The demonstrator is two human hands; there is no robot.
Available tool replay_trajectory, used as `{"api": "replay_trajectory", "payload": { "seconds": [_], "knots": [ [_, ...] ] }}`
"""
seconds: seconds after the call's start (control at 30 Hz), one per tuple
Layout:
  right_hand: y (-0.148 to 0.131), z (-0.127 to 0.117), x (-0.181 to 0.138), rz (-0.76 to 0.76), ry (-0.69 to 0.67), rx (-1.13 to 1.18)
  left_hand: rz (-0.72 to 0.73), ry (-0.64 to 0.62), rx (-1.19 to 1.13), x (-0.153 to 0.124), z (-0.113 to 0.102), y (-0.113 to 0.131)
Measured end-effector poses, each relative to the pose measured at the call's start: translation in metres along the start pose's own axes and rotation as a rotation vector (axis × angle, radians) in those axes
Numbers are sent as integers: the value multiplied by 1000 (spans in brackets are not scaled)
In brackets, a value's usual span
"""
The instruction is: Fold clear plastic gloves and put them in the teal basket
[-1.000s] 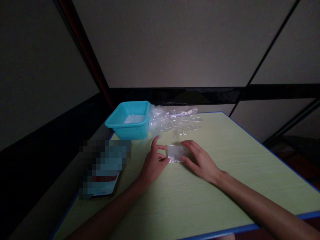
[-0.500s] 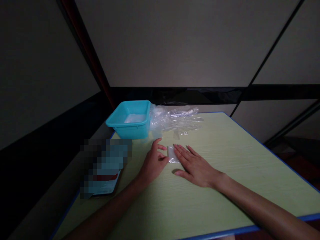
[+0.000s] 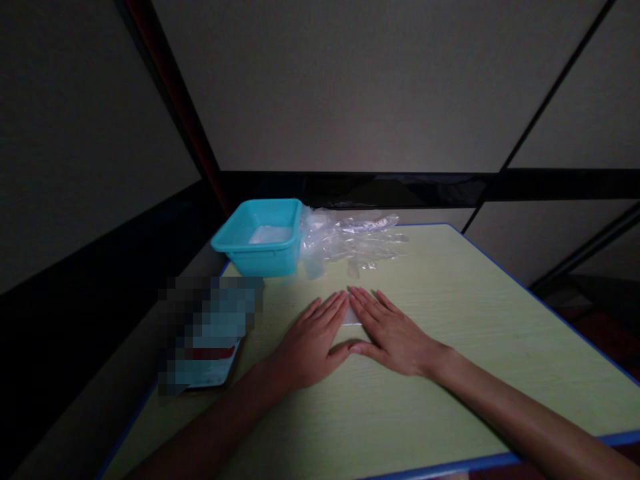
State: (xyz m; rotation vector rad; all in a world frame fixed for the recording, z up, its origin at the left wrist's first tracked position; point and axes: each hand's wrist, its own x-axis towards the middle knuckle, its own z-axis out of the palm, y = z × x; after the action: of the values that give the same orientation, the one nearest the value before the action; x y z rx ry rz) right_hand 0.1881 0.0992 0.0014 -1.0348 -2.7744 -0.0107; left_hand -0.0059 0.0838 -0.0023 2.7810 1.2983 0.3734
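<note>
A small folded piece of clear plastic [image 3: 352, 317] lies flat on the table, mostly covered by my hands. My left hand [image 3: 315, 343] rests palm down over its left part, fingers stretched out. From the other side my right hand [image 3: 395, 333] lies flat on its right part, fingers extended. The fingertips of both hands nearly meet at the top, and the thumbs come together below. Neither hand grips anything.
A turquoise plastic basin [image 3: 260, 260] with something whitish inside stands at the back left. Beside it is a loose pile of clear plastic bags [image 3: 345, 237]. A pixelated flat object [image 3: 217, 347] lies on the left. The pale table [image 3: 450, 400] has a blue edge.
My left hand has gone from curled fingers at the plastic's left edge to lying flat over it, further right. My right hand has stayed in place.
</note>
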Motion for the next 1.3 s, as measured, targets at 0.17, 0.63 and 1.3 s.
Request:
{"api": "replay_trajectory", "payload": {
  "seconds": [0.17, 0.63, 1.3],
  "knots": [
    [0, -3, -1, -4, -34, 6, 11, -52, 32, -4, -1, -4],
    [1, -6, -2, -2, -76, 40, -38, -112, -58, -1, -5, -10],
    [1, -5, -3, -6, -67, 10, -149, 98, -199, -6, -7, -20]
  ]
}}
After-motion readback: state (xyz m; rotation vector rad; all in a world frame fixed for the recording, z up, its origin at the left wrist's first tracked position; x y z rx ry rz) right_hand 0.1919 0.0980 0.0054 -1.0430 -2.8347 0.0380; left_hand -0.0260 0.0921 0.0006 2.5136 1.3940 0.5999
